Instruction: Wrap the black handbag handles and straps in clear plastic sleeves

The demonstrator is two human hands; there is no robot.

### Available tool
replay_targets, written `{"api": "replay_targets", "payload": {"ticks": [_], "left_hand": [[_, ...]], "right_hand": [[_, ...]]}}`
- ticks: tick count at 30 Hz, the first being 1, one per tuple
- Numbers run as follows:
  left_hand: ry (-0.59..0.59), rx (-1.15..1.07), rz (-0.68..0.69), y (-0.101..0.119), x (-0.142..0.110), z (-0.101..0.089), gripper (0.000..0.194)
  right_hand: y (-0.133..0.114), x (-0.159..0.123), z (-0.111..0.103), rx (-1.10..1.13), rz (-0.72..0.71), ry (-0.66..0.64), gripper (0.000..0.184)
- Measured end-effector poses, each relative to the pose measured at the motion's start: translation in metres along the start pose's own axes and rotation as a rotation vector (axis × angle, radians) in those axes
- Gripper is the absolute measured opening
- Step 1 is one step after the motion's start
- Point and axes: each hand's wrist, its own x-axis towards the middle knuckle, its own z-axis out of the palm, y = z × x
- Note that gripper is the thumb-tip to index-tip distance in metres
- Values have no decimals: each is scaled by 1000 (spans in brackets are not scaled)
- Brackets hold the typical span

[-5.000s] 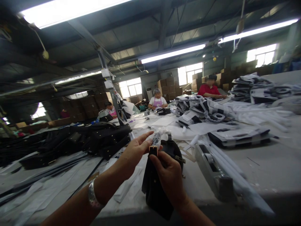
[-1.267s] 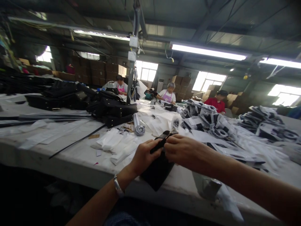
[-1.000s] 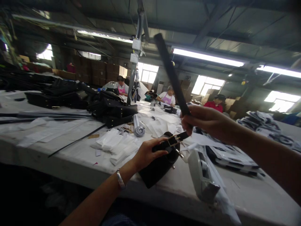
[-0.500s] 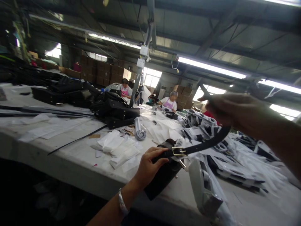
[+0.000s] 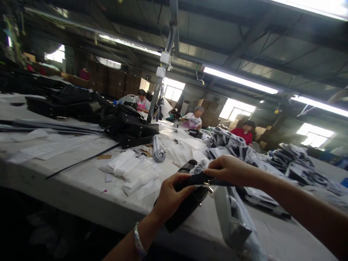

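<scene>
A small black bag (image 5: 185,212) with metal fittings rests at the table's near edge, in the middle of the view. My left hand (image 5: 170,195), a silver bangle on its wrist, pinches a black strap (image 5: 199,178) above the bag between thumb and fingers. Close beside it, my right hand (image 5: 231,169) grips the same strap near the buckle, fingers pressed together. The buckle is mostly hidden by that hand. Behind the strap, crumpled clear plastic (image 5: 199,166) lies against the bag.
A grey tape-dispenser-like object (image 5: 231,217) stands right of the bag. Left lie white sheets (image 5: 136,174), a plastic roll (image 5: 158,150) and piled black bags (image 5: 127,125). Wrapped pieces (image 5: 231,145) heap up at right. Co-workers (image 5: 193,119) sit across the table (image 5: 89,188).
My right hand has come down and left from its raised position, to the strap beside my left hand. The strap no longer stretches up to the right. My left hand stays at the strap.
</scene>
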Motion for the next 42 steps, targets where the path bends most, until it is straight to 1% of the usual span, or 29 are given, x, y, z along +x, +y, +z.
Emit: {"api": "replay_targets", "payload": {"ticks": [2,7,11,14,16,19,21,23,26,30,33,35,39,40,42], "left_hand": [[5,31,15,1,0,0,26],[2,26,7,3,-1,-1,26],[16,16,-13,3,-2,-2,26],[43,84,-10,4,-2,0,25],[73,131,-9,4,-3,2,25],[119,135,-10,5,-2,6,25],[139,119,-13,6,-2,8,25],[156,113,-18,7,-3,9,25],[174,116,-30,7,-4,10,25],[152,119,-32,7,-5,10,26],[132,99,-31,5,-7,10,26],[128,78,-31,4,-7,10,26],[113,70,-31,3,-8,7,25],[111,72,-32,4,-7,7,25],[121,70,-41,6,-7,6,25]], "right_hand": [[1,2,1,-15,-10,10,39],[1,3,0,-17,-64,-37,37],[0,3,3,-63,-79,-9,38],[-3,1,7,-101,-60,21,36],[-6,-1,10,-176,-49,77,33],[-13,-6,17,-340,-55,236,28],[-18,-10,22,-411,-74,324,26],[-23,-12,27,-430,-79,351,26],[-25,-12,29,-380,-42,300,29],[-20,-8,24,-202,-31,148,34],[-11,-1,19,-27,-37,24,32],[-7,2,18,51,-49,-29,33],[0,6,21,89,-67,-79,37],[1,6,22,85,-71,-79,38],[1,5,26,41,-77,-35,37]]}}
